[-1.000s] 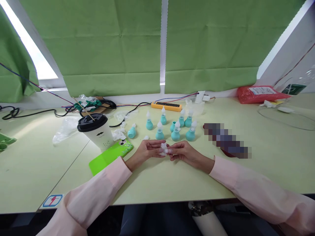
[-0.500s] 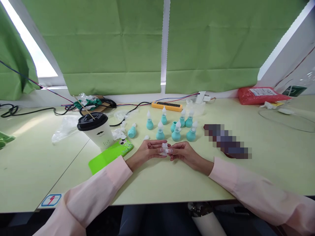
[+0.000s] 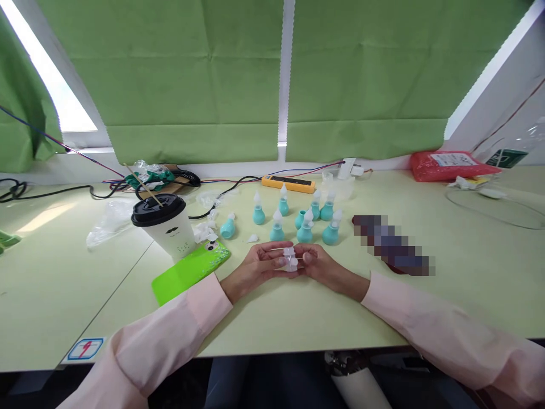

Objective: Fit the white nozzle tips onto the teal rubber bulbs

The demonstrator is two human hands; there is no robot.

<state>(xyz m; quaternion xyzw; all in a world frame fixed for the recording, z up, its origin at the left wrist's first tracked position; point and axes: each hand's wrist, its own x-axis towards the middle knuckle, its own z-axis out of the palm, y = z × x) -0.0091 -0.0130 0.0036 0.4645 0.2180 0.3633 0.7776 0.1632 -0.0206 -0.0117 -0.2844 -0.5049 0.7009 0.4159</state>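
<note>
A small clear plastic piece (image 3: 290, 259) with ridged parts is between my two hands, just above the table. My left hand (image 3: 260, 264) is closed on its left side, with the thumb in front and fingers behind. My right hand (image 3: 320, 264) has curled fingers against the right side, its thumb lifted off the front. Beyond my hands stand several teal squeeze bulbs (image 3: 276, 232) with translucent nozzles, like nasal aspirators. One open-necked bulb (image 3: 300, 219) has no nozzle, and another teal bulb (image 3: 227, 228) lies tilted at the left. A small whitish scrap (image 3: 252, 238) is near my left fingers.
A green phone (image 3: 191, 274) and a lidded paper cup (image 3: 170, 236) with a stick are left of my hands. At the back lie an orange power strip (image 3: 288, 183) and cables. A red package (image 3: 451, 165) and a pixelated dark object (image 3: 389, 244) are at the right.
The clear piece has turned and shifted slightly right in my fingers. My right thumb has come away from its front, and my left fingers reach farther right.
</note>
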